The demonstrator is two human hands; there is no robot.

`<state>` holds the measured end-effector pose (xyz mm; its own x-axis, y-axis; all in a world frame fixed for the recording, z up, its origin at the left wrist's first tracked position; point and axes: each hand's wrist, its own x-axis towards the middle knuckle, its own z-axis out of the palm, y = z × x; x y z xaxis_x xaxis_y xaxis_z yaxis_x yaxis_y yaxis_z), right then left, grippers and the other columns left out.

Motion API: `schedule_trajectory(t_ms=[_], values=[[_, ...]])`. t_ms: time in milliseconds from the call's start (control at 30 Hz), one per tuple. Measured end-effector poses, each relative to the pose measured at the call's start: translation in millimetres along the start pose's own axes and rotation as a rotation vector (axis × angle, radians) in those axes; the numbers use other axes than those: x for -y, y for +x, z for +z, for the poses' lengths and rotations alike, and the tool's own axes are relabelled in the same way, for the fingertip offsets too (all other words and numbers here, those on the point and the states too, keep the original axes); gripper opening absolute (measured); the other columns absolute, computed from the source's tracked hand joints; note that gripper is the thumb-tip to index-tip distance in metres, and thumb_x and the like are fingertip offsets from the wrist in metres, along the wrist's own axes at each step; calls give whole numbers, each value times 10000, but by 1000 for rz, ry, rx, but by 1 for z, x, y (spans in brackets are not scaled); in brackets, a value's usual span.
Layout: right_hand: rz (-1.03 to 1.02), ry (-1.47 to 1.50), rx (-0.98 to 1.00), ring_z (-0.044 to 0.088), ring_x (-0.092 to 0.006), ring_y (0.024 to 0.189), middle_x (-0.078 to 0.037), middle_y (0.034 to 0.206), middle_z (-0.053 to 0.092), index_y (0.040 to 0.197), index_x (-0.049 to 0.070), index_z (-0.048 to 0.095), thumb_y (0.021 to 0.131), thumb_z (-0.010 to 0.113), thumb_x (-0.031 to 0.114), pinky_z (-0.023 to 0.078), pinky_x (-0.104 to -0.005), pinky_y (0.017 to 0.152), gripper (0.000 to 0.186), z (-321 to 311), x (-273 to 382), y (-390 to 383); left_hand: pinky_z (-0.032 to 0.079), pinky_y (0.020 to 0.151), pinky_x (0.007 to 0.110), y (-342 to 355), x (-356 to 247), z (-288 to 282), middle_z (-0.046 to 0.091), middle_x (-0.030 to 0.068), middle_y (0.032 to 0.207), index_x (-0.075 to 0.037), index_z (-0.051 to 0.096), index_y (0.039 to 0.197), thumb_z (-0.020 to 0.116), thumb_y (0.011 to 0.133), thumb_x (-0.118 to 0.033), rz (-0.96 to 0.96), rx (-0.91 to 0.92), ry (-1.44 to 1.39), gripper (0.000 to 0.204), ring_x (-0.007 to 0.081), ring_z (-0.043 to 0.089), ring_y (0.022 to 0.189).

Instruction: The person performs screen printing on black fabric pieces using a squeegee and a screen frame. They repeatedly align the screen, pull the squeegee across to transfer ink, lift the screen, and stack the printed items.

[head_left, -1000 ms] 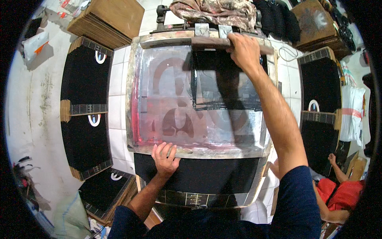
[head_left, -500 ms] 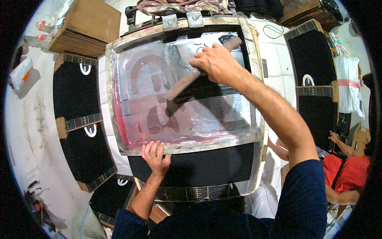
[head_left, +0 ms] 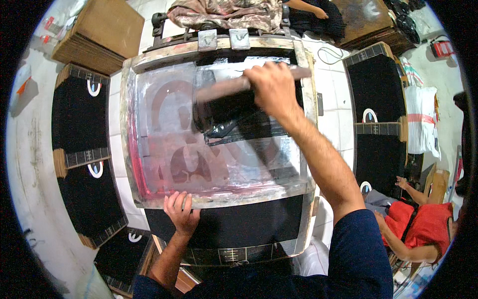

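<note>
My right hand (head_left: 276,92) is closed around the wooden handle of a squeegee (head_left: 226,88), blurred by motion. It tilts slightly over the far right part of a screen printing frame (head_left: 127,154). Wet black ink (head_left: 234,112) lies on the mesh beneath and nearer than the squeegee. Faint curved shapes and a pink stain show in the mesh at the left. My left hand (head_left: 181,213) grips the frame's near wooden edge, fingers curled over the top; its thumb is hard to see. Black fabric (head_left: 244,219) sticks out from under the frame toward me.
Boards with black fabric (head_left: 79,119) stand at the left, and more fabric-covered boards (head_left: 378,84) at the right. Brown boards (head_left: 99,37) are stacked at the far left. Crumpled patterned cloth (head_left: 229,15) lies behind the frame's clamps (head_left: 239,39). A person in red (head_left: 430,229) is at the lower right.
The squeegee has swung from a steep slant to nearly level, its left end moving away from me. Black ink now shows farther left. Another person's arm has appeared at the top.
</note>
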<state>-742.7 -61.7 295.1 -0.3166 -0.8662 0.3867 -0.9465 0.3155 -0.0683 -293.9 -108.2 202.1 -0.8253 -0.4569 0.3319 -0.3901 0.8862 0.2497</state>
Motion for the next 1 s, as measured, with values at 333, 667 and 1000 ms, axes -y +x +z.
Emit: schedule_trajectory(t_ms=[333,667,1000], values=[[182,-70,333,709,-313,989,-99,987,745,1143,153,701,741,856,189,526,-477,815,432,11,-18,28,324,1139,637,-5,3,1,620,84,1320,-125,618,1258,710,871,-302,4,2,-23,436,342,537,1282],[166,29,345,682,-280,976,-53,963,714,1060,144,680,713,800,97,481,-472,809,370,-7,7,-1,330,1144,610,-6,4,1,629,81,1272,-128,626,1233,787,751,-274,15,44,12,529,330,537,1263],[181,-119,167,702,-269,1011,-54,1022,727,1100,158,686,765,803,140,508,-471,809,355,28,-24,37,328,1136,622,-8,5,0,628,86,1290,-121,617,1247,636,938,-387,33,26,-14,408,329,544,1251]])
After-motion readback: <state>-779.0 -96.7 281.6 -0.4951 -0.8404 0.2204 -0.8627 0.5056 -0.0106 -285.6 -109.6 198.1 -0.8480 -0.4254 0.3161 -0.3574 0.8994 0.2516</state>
